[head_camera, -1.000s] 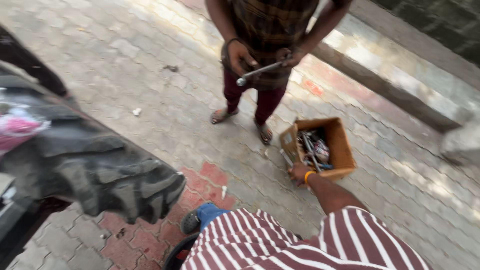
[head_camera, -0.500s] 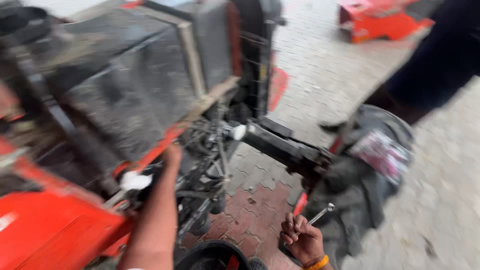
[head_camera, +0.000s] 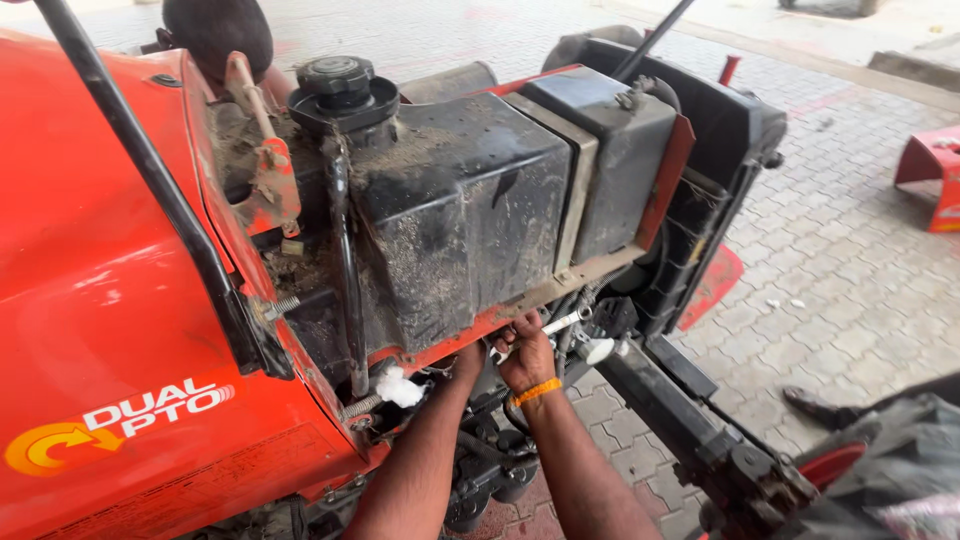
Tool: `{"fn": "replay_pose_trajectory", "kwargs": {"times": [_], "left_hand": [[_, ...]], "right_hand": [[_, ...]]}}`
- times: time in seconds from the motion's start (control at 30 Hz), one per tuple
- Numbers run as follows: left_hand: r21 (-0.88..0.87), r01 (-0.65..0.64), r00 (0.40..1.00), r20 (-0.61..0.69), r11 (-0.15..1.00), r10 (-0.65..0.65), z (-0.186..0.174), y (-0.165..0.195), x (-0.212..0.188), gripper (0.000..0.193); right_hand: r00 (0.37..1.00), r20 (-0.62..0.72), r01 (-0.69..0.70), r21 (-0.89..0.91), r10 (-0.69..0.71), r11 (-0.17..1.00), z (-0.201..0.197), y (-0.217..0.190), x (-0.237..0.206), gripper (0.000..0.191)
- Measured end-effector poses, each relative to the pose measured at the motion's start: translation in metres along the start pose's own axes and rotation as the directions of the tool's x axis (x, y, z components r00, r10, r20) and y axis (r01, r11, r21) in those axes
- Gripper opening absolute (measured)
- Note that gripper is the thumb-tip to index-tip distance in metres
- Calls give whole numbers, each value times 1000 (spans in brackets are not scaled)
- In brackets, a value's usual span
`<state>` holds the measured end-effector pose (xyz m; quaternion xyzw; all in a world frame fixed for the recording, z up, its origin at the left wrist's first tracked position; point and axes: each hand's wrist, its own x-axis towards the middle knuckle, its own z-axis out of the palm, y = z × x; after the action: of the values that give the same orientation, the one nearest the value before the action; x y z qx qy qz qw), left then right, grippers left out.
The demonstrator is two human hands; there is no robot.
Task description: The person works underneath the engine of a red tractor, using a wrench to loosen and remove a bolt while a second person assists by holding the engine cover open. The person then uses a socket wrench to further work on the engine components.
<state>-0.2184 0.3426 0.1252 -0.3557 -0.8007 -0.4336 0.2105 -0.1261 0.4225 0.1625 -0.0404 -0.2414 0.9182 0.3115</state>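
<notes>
Under the dusty tank, right hand grips, seemingly, a wrench.

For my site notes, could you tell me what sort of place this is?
Probably an outdoor repair yard: a red tractor with its dusty black tank exposed stands on block paving, and the right hand holds a wrench.

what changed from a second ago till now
The right hand carried the wrench from the paving up under the black tank, where it now grips it. The left hand has reached in beside it. The wrench stayed in the right hand throughout.
</notes>
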Motion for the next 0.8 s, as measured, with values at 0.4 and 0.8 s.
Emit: {"fn": "replay_pose_trajectory", "kwargs": {"times": [0.4,0.8], "left_hand": [[-8,23,996,-83,1000,-24,6,-10,3,27],[-37,73,987,-142,997,-78,-3,-4,3,28]], "right_hand": [[969,-94,-222,90,230,971,-10,9,34,8],[924,-37,-369,182,382,911,-18,6,40,3]]}}
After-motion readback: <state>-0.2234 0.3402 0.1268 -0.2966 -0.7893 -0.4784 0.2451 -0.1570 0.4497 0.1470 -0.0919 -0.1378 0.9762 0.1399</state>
